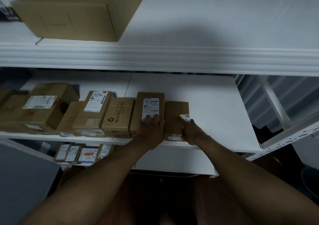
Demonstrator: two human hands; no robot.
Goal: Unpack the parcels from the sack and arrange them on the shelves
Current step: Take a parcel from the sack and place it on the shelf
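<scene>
From the head camera we see our left hand (151,129) lying flat, fingers straight, on the tall labelled brown cardboard parcel (149,110) on the white middle shelf (215,114); our right hand (189,131) grips the adjacent plain brown cardboard box (174,117)

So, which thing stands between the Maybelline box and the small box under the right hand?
In the head view, one tall labelled parcel stands between the Maybelline box and the small box; the left hand rests on it.

On the middle shelf (215,104) our left fingers (151,119) rest on a labelled box (148,107); our right fingers (185,123) lie on the end box (174,114) just right of it. Left of our fingers, more boxes (96,112) stand in a row.
</scene>
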